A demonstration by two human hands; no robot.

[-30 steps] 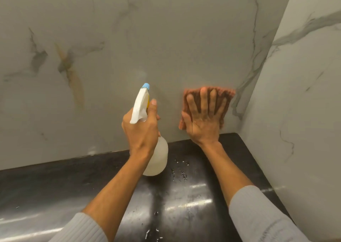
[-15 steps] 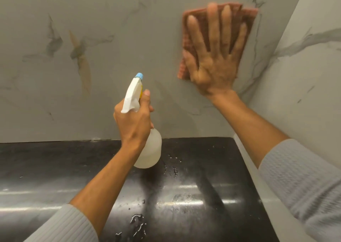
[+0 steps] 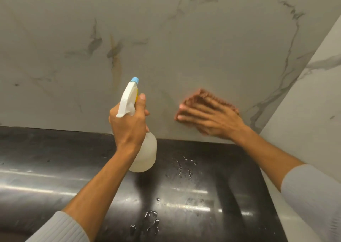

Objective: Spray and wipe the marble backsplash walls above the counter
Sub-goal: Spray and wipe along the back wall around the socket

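Observation:
The marble backsplash [image 3: 184, 38] is pale grey with dark veins and fills the upper view. My left hand [image 3: 129, 123] grips a white spray bottle [image 3: 145, 155] with a blue nozzle, held upright above the counter and pointing at the wall. My right hand [image 3: 212, 118] lies flat with fingers spread, pressing a brown cloth [image 3: 203, 94] against the wall low down, just above the counter. The hand is blurred and covers most of the cloth.
A glossy black counter [image 3: 55, 167] runs below the wall, with water droplets [image 3: 184, 167] scattered near its middle. A second marble wall [image 3: 313, 112] meets the backsplash at a corner on the right. Grey sleeves cover both forearms.
My right hand with the cloth has swept down from high on the wall to just above the counter and turned its fingers leftward. The spray bottle has stayed roughly in place.

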